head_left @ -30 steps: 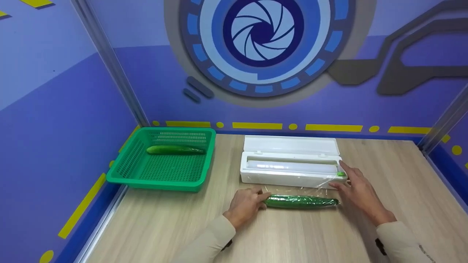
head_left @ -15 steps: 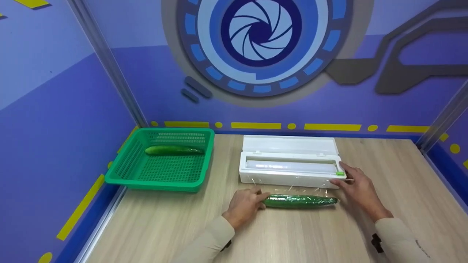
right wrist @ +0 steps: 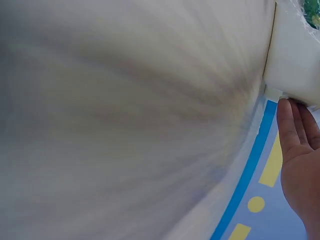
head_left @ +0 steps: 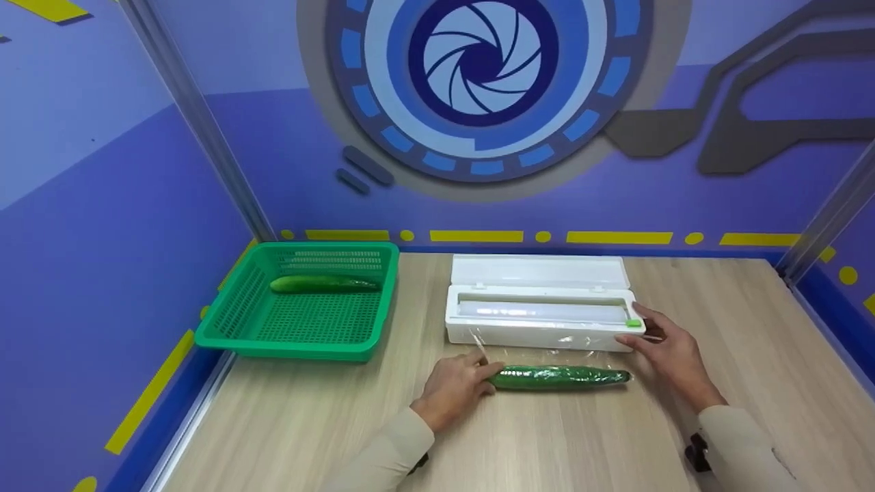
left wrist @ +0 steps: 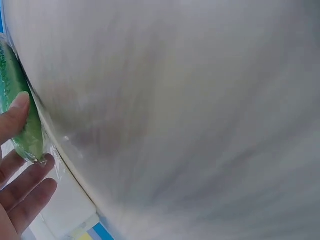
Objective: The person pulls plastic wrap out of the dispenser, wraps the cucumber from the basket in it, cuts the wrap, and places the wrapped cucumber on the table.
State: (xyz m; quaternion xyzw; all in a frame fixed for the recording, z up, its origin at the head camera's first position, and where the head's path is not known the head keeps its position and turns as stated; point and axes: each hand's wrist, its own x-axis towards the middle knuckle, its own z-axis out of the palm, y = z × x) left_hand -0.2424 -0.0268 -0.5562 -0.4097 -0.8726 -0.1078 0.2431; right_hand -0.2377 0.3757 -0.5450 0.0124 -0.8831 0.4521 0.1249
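Pinching the near-left end of a film-wrapped cucumber (head_left: 560, 377), a person's left hand (head_left: 452, 386) rests at the middle of a pale wood-grain table (head_left: 581, 444). Its thumb and fingers are partly closed around the tip; in the left wrist view the thumb lies along the green skin, with fingers spread at the end. The cucumber lies flat, crosswise, in front of a long white box (head_left: 506, 337), near it but apart. Clear plastic film (head_left: 547, 356) stretches between the two, creased and shiny.

The right hand (head_left: 673, 359) holds the box's right end, half open, its thumb on the front face and its fingers against the end; the right wrist view shows those fingers nearly straight. The box's lid (head_left: 540, 272) is tipped back, showing a roll of film (head_left: 540, 311) inside. A small green slider (head_left: 634, 323) sits at the right of the front edge, close to the right hand.

Well to the left stands a green plastic basket (head_left: 294, 350) with a second cucumber (head_left: 321, 283) lying inside, near its back wall. Behind everything rises a blue-purple printed wall (head_left: 273, 157). Beige sleeves (head_left: 393, 447) cover both forearms.
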